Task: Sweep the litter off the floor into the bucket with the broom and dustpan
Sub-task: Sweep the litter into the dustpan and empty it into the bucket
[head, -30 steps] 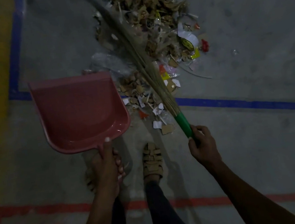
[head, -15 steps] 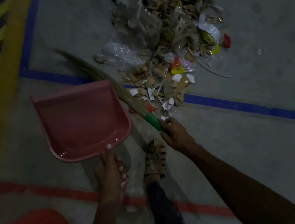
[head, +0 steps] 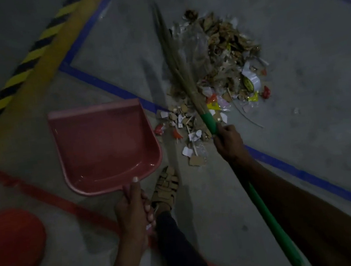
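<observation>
Bare floor (head: 314,130): lying open to the right of the litter pile (head: 221,66) and beyond its far edge. Dustpan (head: 103,145): occupying the near-left ground, its mouth facing away. Gap between dustpan and pile: narrowing, with loose scraps (head: 183,132) spreading across it. Broom (head: 188,83): lying over the pile's left side, blocking a straight reach there. Sandalled foot (head: 165,186): standing just near the scraps. Red bucket (head: 13,249): filling the near-left corner.

The left hand (head: 132,205) grips the dustpan (head: 103,145) handle, thumb on top. The right hand (head: 228,142) is wrapped round the broom (head: 210,122) — arm reaching forward.
</observation>
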The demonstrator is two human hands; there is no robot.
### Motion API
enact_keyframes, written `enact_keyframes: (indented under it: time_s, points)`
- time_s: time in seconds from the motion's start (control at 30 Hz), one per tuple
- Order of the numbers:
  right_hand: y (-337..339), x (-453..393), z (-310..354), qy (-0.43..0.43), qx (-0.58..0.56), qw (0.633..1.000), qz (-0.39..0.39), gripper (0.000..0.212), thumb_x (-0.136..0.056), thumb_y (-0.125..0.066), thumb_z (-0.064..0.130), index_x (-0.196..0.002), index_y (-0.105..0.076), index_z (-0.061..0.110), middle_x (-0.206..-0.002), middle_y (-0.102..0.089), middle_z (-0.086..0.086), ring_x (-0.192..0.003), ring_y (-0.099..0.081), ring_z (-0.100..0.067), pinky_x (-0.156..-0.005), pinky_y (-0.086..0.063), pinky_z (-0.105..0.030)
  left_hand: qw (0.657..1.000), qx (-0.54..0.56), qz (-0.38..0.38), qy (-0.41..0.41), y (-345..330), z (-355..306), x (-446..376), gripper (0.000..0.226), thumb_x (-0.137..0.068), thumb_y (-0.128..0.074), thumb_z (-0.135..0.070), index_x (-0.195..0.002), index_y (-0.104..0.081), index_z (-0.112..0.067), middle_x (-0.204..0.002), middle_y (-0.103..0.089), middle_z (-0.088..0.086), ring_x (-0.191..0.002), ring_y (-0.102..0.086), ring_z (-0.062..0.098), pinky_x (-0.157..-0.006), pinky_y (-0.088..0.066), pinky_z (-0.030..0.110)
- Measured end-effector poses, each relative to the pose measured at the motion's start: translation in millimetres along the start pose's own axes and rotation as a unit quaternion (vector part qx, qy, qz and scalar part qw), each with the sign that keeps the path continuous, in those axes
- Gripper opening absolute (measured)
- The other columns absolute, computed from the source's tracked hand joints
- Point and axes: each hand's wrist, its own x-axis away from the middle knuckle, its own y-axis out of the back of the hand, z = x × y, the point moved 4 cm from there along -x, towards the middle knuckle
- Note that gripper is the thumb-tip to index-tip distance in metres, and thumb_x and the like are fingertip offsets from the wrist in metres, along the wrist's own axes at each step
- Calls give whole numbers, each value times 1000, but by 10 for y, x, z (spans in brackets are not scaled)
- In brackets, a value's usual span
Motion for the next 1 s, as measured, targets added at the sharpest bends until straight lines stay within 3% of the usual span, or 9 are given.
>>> enact_keyframes:
  time_s: [0.1, 0.27, 0.37, 0.47, 0.53, 0.6, 0.73, 0.87, 1.0]
  points:
    - [-4, 473, -29, 64, -9, 996, 64, 32, -96, -51, 22, -119, -61, 3, -98, -53, -14, -92, -53, -32, -72, -34, -29, 999, 31, -2, 15, -32, 185, 402, 48, -96, -58, -55, -72, -50, -14, -46, -41, 2, -31, -35, 16, -40, -29, 15]
    - [-215, 1079, -390, 107, 21, 966, 235, 54, -93, -37, 39, -145, -43, 25, -122, -41, -5, -93, -49, -14, -76, -43, -25, 998, 57, -7, 38, -309, 573, 767, 48, -97, -56, -55, -72, -50, -14, -44, -41, 1, -29, -34, 15, -42, -30, 15]
    - [-370, 1155, -919, 94, 96, 948, 289, 42, -99, -44, 32, -140, -51, 24, -128, -42, -5, -95, -51, -15, -76, -44, -26, 995, 78, -1, 61, -577, 865, 801, 48, -101, -52, -50, -70, -48, -15, -44, -38, 1, -28, -32, 14, -38, -28, 14]
    - [-332, 925, -1437, 45, 102, 964, 240, 37, -101, -45, 35, -132, -56, 17, -118, -43, -2, -87, -49, -9, -69, -42, -18, 996, 60, 31, 63, -854, 1062, 727, 48, -105, -45, -52, -71, -46, -17, -50, -37, 1, -36, -33, 16, -41, -29, 17]
    - [-242, 725, -1653, 17, 114, 977, 181, 35, -102, -43, 34, -128, -56, 14, -112, -42, -4, -78, -43, -5, -58, -30, -13, 996, 61, 8, 71, -1014, 1181, 699, 48, -104, -47, -52, -70, -46, -18, -48, -38, 1, -33, -33, 16, -40, -29, 17]
    - [-147, 567, -1805, 14, 118, 983, 143, 35, -103, -40, 26, -133, -51, 14, -113, -45, -11, -81, -41, -10, -55, -27, -14, 994, 75, -24, 77, -1159, 1271, 687, 49, -102, -51, -53, -68, -48, -17, -46, -40, 1, -29, -34, 14, -41, -29, 16]
    - [228, 368, -1928, 17, 90, 994, 59, 42, -99, -48, 16, -140, -40, 19, -127, -38, -15, -77, -52, -18, -57, -55, -32, 995, 70, 1, 73, -1384, 1425, 697, 48, -105, -41, -52, -69, -43, -20, -53, -36, 2, -33, -33, 12, -37, -29, 16]
    - [460, 410, -2086, 48, 51, 997, 32, 53, -95, -54, 9, -144, -36, 19, -138, -32, -17, -69, -53, -15, -52, -55, -30, 992, 89, -24, 91, -1673, 1394, 805, 51, -105, -43, -54, -70, -44, -18, -46, -37, -1, -31, -34, 14, -37, -29, 15]
    - [491, 591, -2388, 101, -8, 993, 55, 51, -95, -54, 11, -145, -42, 15, -134, -38, -17, -70, -54, -17, -55, -53, -34, 982, 136, -60, 119, -2000, 1380, 860, 51, -100, -48, -58, -69, -46, -17, -44, -39, -1, -26, -37, 11, -36, -30, 12]
